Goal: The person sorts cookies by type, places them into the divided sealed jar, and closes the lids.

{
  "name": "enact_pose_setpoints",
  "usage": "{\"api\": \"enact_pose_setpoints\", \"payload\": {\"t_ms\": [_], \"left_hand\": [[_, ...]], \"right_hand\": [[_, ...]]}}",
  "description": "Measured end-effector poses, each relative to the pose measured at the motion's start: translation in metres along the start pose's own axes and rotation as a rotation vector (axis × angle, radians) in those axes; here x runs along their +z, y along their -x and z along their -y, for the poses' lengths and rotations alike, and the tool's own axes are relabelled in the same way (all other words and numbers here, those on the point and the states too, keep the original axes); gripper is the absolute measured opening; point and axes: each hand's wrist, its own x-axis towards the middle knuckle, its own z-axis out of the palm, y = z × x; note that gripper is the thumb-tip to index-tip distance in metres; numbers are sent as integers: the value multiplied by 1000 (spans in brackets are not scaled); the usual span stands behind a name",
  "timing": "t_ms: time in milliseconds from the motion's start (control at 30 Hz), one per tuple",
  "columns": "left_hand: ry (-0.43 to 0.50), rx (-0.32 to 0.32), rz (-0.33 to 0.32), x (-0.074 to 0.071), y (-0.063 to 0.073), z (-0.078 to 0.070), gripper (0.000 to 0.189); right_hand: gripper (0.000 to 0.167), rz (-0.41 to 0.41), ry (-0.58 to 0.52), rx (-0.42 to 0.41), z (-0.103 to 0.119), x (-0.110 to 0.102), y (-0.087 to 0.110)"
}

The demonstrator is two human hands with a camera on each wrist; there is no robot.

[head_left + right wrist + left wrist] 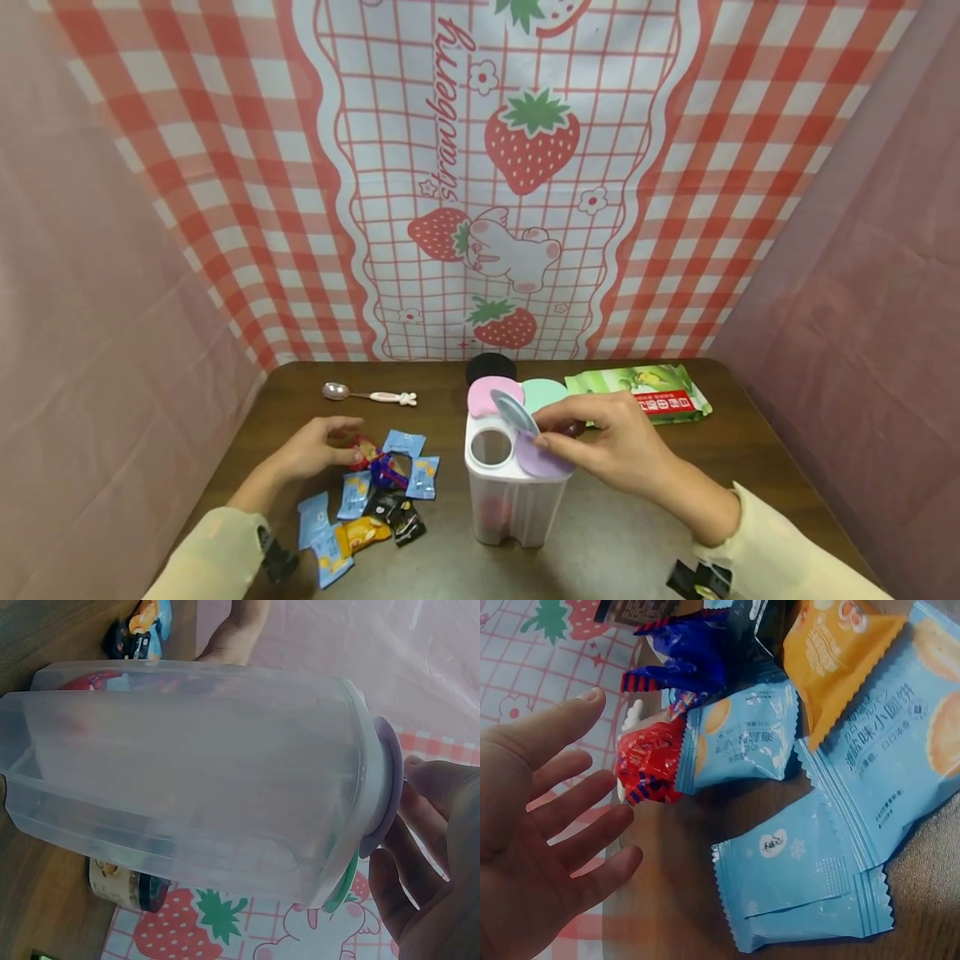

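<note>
1. Far left: the left hand (318, 450) hangs just beside a red sweet (365, 450). Fingers are spread loosely in the wrist view, with nothing in them – looks like a reach, not a grab yet.
2. Spoon (386, 397) lies behind the sweets on the worktop (442, 542), nobody touching it.
3. Next to the red one sits a dark blue sweet (386, 473), with light blue packets (332, 554), a yellow packet (363, 533) and black packets (408, 527) lying close around. I'd say that's the part left: plenty is outside.
4. Middle: the clear container (517, 508) stands upright, with a dark-lidded jar (491, 368) behind it. Its front-left opening (491, 447) is uncovered, so that bit's done. A red blur shows low through the wall – probably something's inside, but it's too hazy to count.
5. Pink lid (483, 398), green lid (547, 392) and purple lid (536, 462) are all down. Only the grey-blue lid (513, 411) is tilted up.
6. Right hand (615, 442): fingers curled, thumb nearly closed against them, seemingly pinching that raised lid's edge.
7. Far right: a green packet (645, 383) lies flat behind that hand, untouched.
</note>
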Motion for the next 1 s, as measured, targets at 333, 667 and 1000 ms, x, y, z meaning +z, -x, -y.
{"api": "enact_pose_setpoints", "payload": {"t_ms": [333,667,1000], "left_hand": [[-6,-23,20,1,-2,10,56],[-103,31,-16,1,-5,17,35],[-74,-15,-24,4,-4,20,41]], "right_hand": [[22,4,-6,7,1,0,-1],[22,5,-12,7,1,0,-1],[21,7,-16,10,1,1,-1]]}}
